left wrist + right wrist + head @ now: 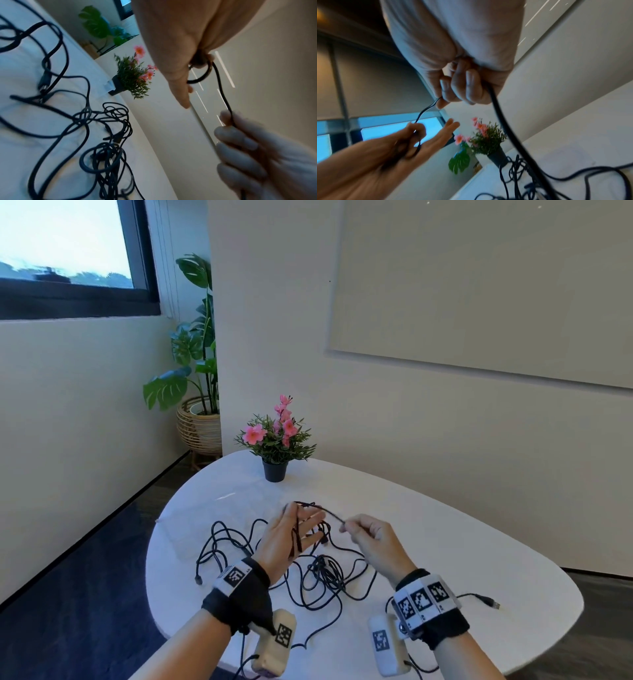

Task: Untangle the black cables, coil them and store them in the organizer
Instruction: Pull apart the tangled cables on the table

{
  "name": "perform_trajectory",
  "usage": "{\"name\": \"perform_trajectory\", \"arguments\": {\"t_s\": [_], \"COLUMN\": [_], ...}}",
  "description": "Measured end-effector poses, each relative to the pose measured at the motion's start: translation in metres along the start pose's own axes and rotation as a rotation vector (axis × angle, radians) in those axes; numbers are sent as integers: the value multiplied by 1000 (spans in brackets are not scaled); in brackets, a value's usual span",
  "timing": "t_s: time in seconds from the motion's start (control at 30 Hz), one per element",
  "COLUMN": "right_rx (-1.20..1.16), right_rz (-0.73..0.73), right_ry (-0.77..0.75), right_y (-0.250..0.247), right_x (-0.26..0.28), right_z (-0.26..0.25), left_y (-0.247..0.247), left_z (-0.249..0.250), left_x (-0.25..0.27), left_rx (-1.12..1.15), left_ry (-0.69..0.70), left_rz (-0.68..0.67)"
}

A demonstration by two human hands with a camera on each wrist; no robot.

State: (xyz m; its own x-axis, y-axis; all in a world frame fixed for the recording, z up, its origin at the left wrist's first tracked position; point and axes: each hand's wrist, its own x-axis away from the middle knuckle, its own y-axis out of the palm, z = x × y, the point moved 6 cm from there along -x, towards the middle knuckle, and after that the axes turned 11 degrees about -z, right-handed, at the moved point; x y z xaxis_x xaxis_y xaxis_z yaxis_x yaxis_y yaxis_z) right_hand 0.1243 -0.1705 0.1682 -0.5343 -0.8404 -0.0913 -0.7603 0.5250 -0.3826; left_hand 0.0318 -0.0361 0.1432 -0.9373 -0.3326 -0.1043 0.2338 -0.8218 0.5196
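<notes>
A tangle of black cables point(322, 573) lies on the white table point(445, 542). Above it my left hand point(301, 518) stands palm up with straight fingers. Several loops of one black cable point(297, 537) are wound over its palm, and the thumb pins them, as the right wrist view shows point(417, 136). A short taut stretch of that cable point(329, 512) runs to my right hand point(345, 527), which pinches it between thumb and forefinger point(443, 94). From the right hand the cable drops to the pile point(508, 135). A clear plastic organizer point(191, 529) lies faintly visible at the table's left.
A small pot of pink flowers point(275, 440) stands at the table's far edge. A USB plug point(493, 605) lies near the right edge and another connector point(198, 579) near the left edge. A large plant in a wicker basket point(198, 419) stands on the floor behind.
</notes>
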Motion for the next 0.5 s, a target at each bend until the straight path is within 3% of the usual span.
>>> {"name": "perform_trajectory", "arguments": {"t_s": [0.17, 0.3, 0.4, 0.5], "right_rx": [90, 67, 129, 139], "right_rz": [-278, -452, -536, -455], "right_ry": [58, 104, 90, 30], "right_y": [59, 86, 89, 68], "right_x": [3, 9, 12, 3], "right_z": [24, 29, 17, 5], "left_y": [-25, -53, -79, -95], "left_z": [5, 15, 25, 31], "left_x": [-1, 9, 15, 16], "left_rx": [209, 340, 139, -368], "left_ry": [56, 120, 76, -6], "left_rz": [150, 388, 526, 516]}}
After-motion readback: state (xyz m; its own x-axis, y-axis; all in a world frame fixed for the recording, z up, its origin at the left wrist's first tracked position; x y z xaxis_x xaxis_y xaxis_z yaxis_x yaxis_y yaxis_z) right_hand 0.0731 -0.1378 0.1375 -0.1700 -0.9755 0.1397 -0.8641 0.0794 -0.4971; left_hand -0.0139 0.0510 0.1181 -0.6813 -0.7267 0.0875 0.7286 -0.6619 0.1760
